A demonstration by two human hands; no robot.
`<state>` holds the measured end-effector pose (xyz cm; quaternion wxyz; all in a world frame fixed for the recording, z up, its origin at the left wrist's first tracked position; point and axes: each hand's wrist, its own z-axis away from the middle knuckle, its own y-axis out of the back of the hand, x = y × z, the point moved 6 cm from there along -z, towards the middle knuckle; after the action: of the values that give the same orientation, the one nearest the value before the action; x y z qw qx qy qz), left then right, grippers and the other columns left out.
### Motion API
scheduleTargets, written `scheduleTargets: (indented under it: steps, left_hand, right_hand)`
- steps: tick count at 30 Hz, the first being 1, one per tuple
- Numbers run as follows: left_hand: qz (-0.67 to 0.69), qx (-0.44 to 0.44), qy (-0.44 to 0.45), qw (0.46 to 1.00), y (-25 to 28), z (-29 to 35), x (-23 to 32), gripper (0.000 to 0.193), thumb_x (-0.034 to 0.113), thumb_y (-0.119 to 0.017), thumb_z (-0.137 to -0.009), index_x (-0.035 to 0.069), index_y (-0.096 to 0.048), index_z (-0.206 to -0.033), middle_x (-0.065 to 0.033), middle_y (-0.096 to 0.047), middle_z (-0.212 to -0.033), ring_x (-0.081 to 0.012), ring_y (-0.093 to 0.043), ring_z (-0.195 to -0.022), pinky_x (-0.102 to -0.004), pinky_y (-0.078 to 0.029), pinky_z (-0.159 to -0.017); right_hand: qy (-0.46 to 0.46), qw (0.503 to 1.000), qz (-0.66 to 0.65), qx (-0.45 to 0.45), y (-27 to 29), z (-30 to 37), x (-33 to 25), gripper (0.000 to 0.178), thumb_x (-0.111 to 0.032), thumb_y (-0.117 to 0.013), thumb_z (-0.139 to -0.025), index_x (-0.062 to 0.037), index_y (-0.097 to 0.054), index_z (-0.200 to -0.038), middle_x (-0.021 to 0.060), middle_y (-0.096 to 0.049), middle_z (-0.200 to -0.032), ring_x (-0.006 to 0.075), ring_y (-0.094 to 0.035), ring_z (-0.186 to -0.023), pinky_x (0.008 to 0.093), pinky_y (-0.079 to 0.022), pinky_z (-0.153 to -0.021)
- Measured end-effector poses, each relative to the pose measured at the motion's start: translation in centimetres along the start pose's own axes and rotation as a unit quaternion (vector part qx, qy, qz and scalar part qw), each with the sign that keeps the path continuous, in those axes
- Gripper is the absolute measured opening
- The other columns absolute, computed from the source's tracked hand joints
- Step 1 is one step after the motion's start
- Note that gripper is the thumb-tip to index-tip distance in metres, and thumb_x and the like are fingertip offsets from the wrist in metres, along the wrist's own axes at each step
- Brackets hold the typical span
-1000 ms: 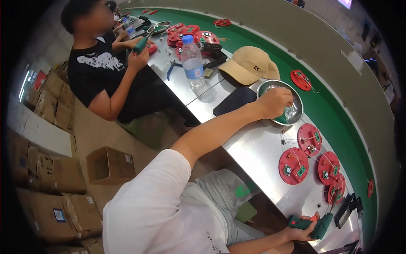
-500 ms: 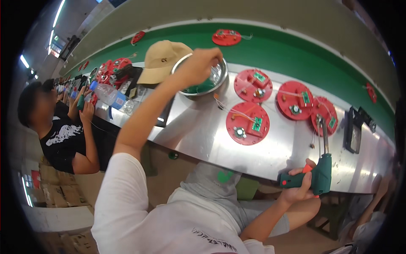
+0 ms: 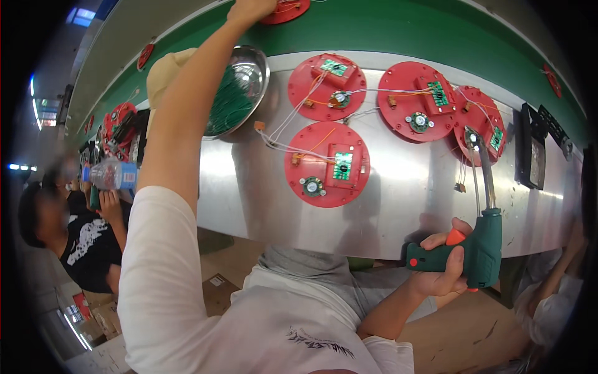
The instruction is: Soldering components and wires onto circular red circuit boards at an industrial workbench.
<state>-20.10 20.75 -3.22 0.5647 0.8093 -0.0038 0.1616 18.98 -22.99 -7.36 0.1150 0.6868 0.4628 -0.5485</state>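
Note:
In my right hand [image 3: 442, 265] is a green soldering gun [image 3: 484, 249] with an orange trigger, my fingers wrapped round its handle. Its metal tip points away from me and overlaps a red round housing [image 3: 476, 115] at the right; contact is unclear. My left hand [image 3: 250, 9] reaches far across to the green strip, over the left edge of another red round housing [image 3: 289, 11]. The top of the picture cuts off its fingertips, so its grip is hidden. Between the hands lie more red housings [image 3: 327, 193] [image 3: 299, 90] [image 3: 405, 118] with green circuit boards, white and orange wires.
A metal bowl [image 3: 263, 81] of thin green wires stands beside my left forearm, with a tan cap [image 3: 165, 68] behind it. Black frames [image 3: 531, 149] lie at the right of the steel table [image 3: 249, 215]. A plastic bottle [image 3: 115, 174] and a co-worker [image 3: 81, 230] are at the left.
My left hand has moved from above the bowl to the housing on the green strip. The view has shifted, bringing the table closer. My right hand keeps hold of the soldering gun.

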Motion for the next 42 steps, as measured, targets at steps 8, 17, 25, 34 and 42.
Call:
scheduleTargets:
  steps: [8, 17, 25, 34, 42]
  left_hand:
    - [-0.023, -0.12, -0.031, 0.992, -0.3, -1.6, 1.0, 0.068, 0.06, -0.07, -0.074, -0.007, -0.073, -0.085, -0.0296, -0.07, -0.092, -0.0391, -0.071, -0.091, -0.0454, -0.055, -0.08]
    - [0.079, -0.115, -0.184, 0.973, 6.0, 11.8, 6.5, 0.07, 0.067, -0.065, -0.074, -0.003, -0.073, -0.077, -0.0236, -0.069, -0.072, -0.0368, -0.07, -0.079, -0.0426, -0.055, -0.076]
    - [-0.033, -0.111, -0.157, 0.981, 8.9, 22.7, 7.0, 0.066, 0.059, -0.063, -0.084, -0.006, -0.07, -0.092, -0.0261, -0.07, -0.09, -0.0409, -0.069, -0.085, -0.0477, -0.054, -0.077]
    - [0.085, -0.013, -0.222, 0.971, 15.1, 25.1, 4.3, 0.053, 0.042, -0.066, -0.088, -0.005, -0.068, -0.112, -0.0215, -0.068, -0.098, -0.0351, -0.066, -0.092, -0.042, -0.051, -0.083]
    - [0.17, 0.027, -0.281, 0.944, 17.2, 26.8, 1.7, 0.032, 0.03, -0.067, -0.084, -0.001, -0.071, -0.091, -0.0176, -0.065, -0.089, -0.0352, -0.064, -0.085, -0.0428, -0.05, -0.076]
  right_hand:
    - [-0.015, 1.0, 0.01, -0.013, -0.8, -0.3, -0.1, 0.047, -0.007, -0.051, -0.087, 0.0163, -0.045, -0.128, 0.0311, -0.063, -0.105, 0.0208, -0.058, -0.049, 0.027, -0.049, -0.05]
    - [-0.049, 0.998, -0.026, 0.034, -1.4, -0.8, -0.7, 0.049, -0.001, -0.055, -0.084, 0.0153, -0.044, -0.129, 0.0293, -0.064, -0.105, 0.0209, -0.059, -0.052, 0.0286, -0.049, -0.048]
    - [-0.053, 0.997, -0.041, 0.04, -1.0, -0.7, -0.4, 0.048, -0.001, -0.057, -0.085, 0.0091, -0.039, -0.13, 0.028, -0.064, -0.101, 0.0239, -0.06, -0.052, 0.0306, -0.051, -0.047]
    - [-0.039, 0.997, -0.053, 0.028, -0.9, -0.5, -0.9, 0.046, 0.002, -0.059, -0.086, 0.0, -0.037, -0.127, 0.0276, -0.065, -0.101, 0.0235, -0.061, -0.052, 0.0322, -0.052, -0.047]
    - [-0.021, 0.999, -0.042, 0.024, -1.4, -0.2, -0.7, 0.045, -0.001, -0.06, -0.087, 0.004, -0.043, -0.129, 0.0253, -0.067, -0.098, 0.022, -0.06, -0.051, 0.0343, -0.051, -0.044]
